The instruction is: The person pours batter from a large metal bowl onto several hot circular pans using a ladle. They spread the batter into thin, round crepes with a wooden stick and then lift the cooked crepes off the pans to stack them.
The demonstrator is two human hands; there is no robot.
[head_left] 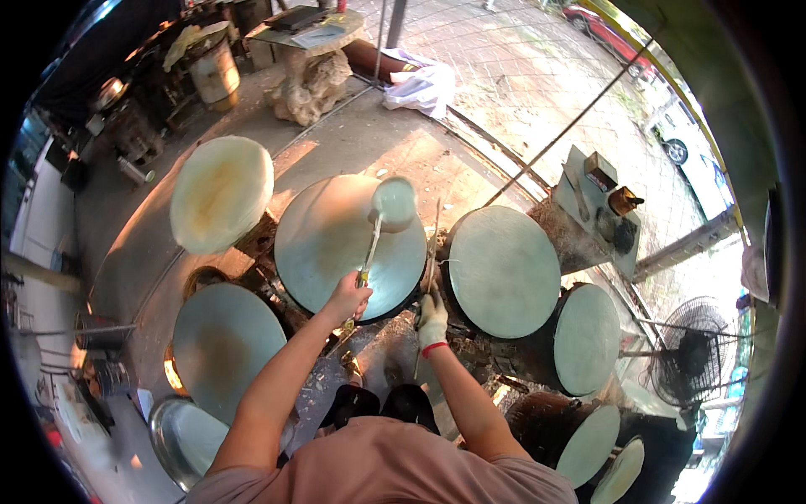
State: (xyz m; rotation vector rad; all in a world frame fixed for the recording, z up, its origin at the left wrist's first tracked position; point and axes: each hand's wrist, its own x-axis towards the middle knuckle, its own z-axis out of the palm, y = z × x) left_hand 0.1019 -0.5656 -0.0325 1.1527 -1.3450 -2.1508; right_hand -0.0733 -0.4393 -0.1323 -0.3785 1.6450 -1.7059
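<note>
We see a ring of round steamer pots, each covered by a taut pale cloth. The middle steamer [336, 248] carries a thin wet film across its top, and the one at upper left [222, 193] holds a yellowish cooked sheet. The right steamer [502, 270] looks bare and grey-green.

Our left hand [349, 294] is closed around the handle of a long ladle [382, 225], arm stretched forward, the round ladle bowl resting at the far edge of the middle steamer. Our right hand [432, 319], in a white glove with a red cuff, grips a thin stick [430, 277] held upright in the gap between the middle and right steamers.

A standing fan [690, 353] sits at far right.
</note>
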